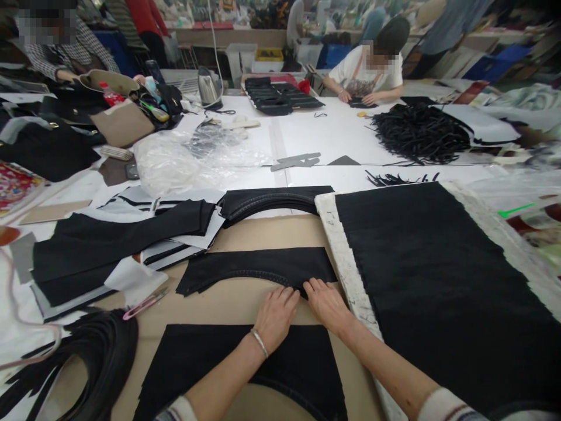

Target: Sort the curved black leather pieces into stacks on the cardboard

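A black fabric panel (pixel 258 261) with a curved, notched inner edge lies on a tan board (pixel 263 234) in front of me. My left hand (pixel 276 318) has its fingers bent over the right end of that curve, fingertips pressed on the edge. Close beside it, my right hand (pixel 325 303) grips the panel's lower right corner with bent fingers. The thumbs are mostly hidden. Nearer to me, under my left forearm, is another dark panel (pixel 197 356) with a curved cut-out. Beyond the held panel sits a stack of similar curved panels (pixel 272 202).
On the right a white-edged board (pixel 350 263) carries black sheets (pixel 438 280). At left are a coil of black strips (pixel 114 356), pink-handled snips (pixel 144 304) and stacked black pieces (pixel 123 240). Farther back are a strip pile (pixel 416 131), a kettle (pixel 209 88) and a co-worker (pixel 372 70).
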Demonstrator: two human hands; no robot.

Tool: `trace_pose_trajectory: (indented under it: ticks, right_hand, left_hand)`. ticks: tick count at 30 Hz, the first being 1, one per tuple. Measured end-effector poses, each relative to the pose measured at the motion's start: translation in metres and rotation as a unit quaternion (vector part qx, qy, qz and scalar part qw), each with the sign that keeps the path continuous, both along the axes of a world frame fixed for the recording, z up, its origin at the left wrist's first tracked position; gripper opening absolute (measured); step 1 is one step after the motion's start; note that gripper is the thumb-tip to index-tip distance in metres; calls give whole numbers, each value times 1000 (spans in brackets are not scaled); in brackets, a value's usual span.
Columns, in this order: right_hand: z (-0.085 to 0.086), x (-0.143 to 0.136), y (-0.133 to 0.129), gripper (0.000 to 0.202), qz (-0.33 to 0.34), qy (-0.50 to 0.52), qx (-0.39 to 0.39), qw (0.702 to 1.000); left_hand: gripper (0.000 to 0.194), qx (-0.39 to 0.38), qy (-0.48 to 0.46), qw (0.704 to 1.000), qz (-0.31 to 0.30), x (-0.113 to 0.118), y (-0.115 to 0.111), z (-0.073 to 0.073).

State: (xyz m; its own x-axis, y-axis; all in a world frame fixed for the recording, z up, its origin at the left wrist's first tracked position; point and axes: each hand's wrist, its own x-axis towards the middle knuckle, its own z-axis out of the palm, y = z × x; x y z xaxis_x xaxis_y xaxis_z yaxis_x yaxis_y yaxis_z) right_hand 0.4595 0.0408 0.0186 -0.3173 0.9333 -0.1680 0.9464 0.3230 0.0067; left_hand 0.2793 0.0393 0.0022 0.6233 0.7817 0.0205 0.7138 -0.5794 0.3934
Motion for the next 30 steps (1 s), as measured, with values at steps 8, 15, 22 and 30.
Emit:
trace_pose_trajectory:
  ticks: [8, 15, 22, 30]
  right_hand:
    - [46, 9, 56, 21, 31, 7, 30, 999]
    - [134, 0, 97, 24, 46, -10, 109, 993]
    - [164, -13, 71, 24, 99, 31, 174, 979]
    - [175, -13, 15, 35, 167, 129, 233, 949]
  left_hand:
    - [36, -2, -7, 1000, 17, 13, 8, -11]
    - [22, -163, -192, 960, 126, 19, 14, -1]
    - [29, -261, -426, 805, 321, -20, 64, 4]
    - [23, -344, -603, 543, 473, -105, 97, -9]
